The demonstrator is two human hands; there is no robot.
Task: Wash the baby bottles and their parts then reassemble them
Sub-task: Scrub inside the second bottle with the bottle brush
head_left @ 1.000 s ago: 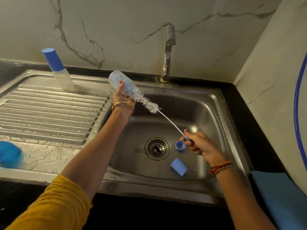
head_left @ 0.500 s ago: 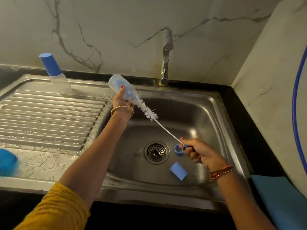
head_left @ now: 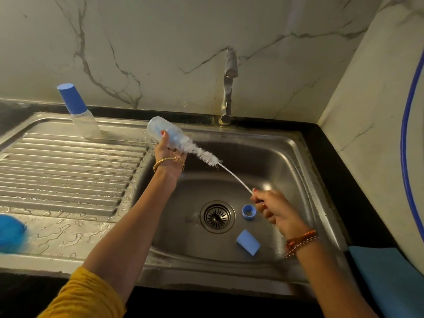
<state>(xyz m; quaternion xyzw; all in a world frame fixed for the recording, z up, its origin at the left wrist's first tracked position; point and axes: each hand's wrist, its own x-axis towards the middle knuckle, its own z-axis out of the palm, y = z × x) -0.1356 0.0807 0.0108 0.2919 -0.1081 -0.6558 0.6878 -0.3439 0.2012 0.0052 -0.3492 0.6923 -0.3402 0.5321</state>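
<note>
My left hand grips a clear baby bottle, tilted with its mouth toward the lower right, above the sink's left rim. A white bottle brush sticks out of the mouth, most of its bristles outside. Its thin wire stem runs down to my right hand, which grips the handle over the basin. A blue screw ring and a blue cap lie on the basin floor near the drain. A second bottle with a blue cap stands on the draining board.
The steel sink has a wet ribbed draining board on the left. A tap rises at the back. A blue scrubber lies at the left edge, a blue cloth at the right, and a blue hose hangs by the wall.
My right hand has pulled the brush out toward the lower right, so more bristles show outside the bottle. The bottle has stayed about where it was.
</note>
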